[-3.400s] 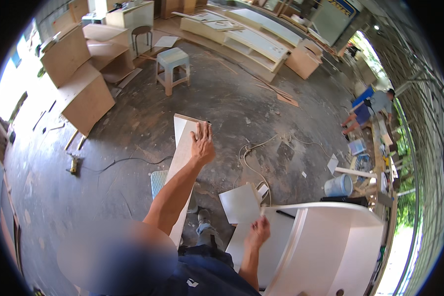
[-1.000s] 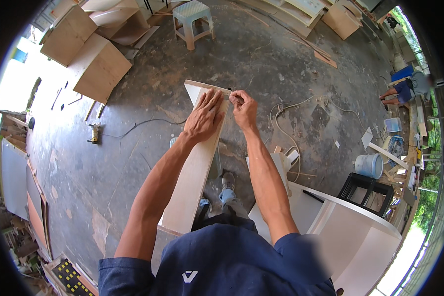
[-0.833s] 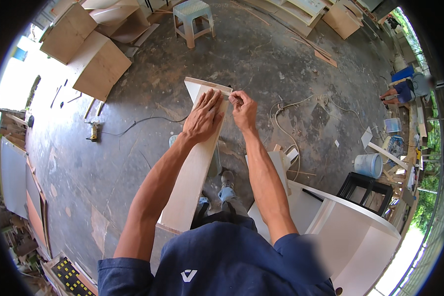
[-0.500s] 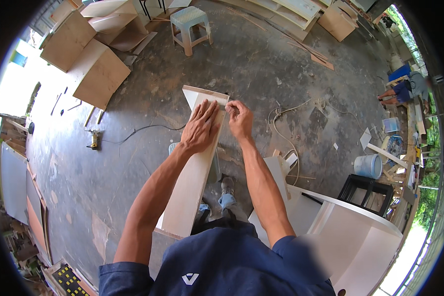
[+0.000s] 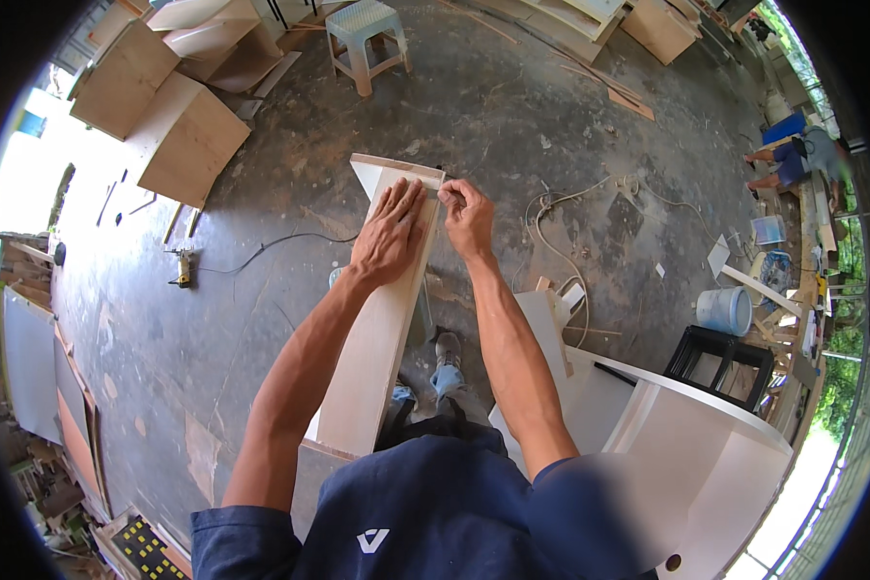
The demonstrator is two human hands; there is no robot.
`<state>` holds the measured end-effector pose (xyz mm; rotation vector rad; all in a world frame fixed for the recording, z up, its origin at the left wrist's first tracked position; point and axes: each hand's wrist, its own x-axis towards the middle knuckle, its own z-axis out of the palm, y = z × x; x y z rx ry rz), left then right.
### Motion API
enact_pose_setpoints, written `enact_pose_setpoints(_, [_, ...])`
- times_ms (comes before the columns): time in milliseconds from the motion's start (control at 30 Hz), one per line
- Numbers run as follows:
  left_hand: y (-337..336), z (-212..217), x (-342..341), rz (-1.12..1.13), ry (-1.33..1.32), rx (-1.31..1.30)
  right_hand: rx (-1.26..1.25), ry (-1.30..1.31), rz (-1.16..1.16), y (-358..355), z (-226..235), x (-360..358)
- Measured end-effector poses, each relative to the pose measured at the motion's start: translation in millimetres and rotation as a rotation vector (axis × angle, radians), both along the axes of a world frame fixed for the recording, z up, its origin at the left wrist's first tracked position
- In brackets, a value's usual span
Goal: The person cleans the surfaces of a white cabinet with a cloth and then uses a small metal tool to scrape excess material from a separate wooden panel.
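Observation:
A long, pale wooden board assembly (image 5: pixel 365 372) runs from my lap away from me, with a short crosspiece (image 5: pixel 396 165) at its far end. My left hand (image 5: pixel 389 232) lies flat on the board near that end, its fingers stretched out and close together. At the far right corner my right hand (image 5: pixel 467 215) is closed, thumb and fingers pinched at the board's edge. Whatever the pinch holds is too small or hidden to make out.
A stool (image 5: pixel 367 43) stands far ahead, near wooden cabinets (image 5: pixel 191 140). A yellow power tool (image 5: pixel 182 268) with a cord lies on the left floor. A white cabinet piece (image 5: pixel 686 454), black frame (image 5: pixel 720 367) and bucket (image 5: pixel 724 311) are at right. Another person (image 5: pixel 793 159) bends far right.
The whole scene has shifted slightly in the view. Both hands keep nearly the same places on the board, the left flat and the right pinched at the far corner.

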<state>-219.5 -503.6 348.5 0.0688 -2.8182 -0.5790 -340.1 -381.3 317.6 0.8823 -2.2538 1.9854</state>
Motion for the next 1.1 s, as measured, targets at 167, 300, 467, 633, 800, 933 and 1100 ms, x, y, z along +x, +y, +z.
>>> enact_pose_setpoints(167, [3,0,15,-0.005,0.008,-0.007,0.040,0.070,0.020,5,1,11])
enact_pose_setpoints(300, [5,4,22,-0.011,0.010,0.017,0.058,0.111,-0.006,7,6,19])
enact_pose_setpoints(467, [9,1,38,-0.023,0.012,0.012,0.104,0.057,-0.006,13,5,37])
enact_pose_setpoints(633, [20,4,64,-0.019,0.001,0.019,0.103,0.081,-0.041,24,5,67])
enact_pose_setpoints(800, [27,6,90,-0.026,-0.043,0.058,0.139,0.029,-0.025,34,0,90])
enact_pose_setpoints(933, [17,5,57,-0.030,-0.027,-0.033,0.089,0.085,-0.040,23,-3,56])
enact_pose_setpoints(1100, [-9,-3,1,-0.030,-0.015,-0.069,0.089,0.078,-0.056,-3,8,5])
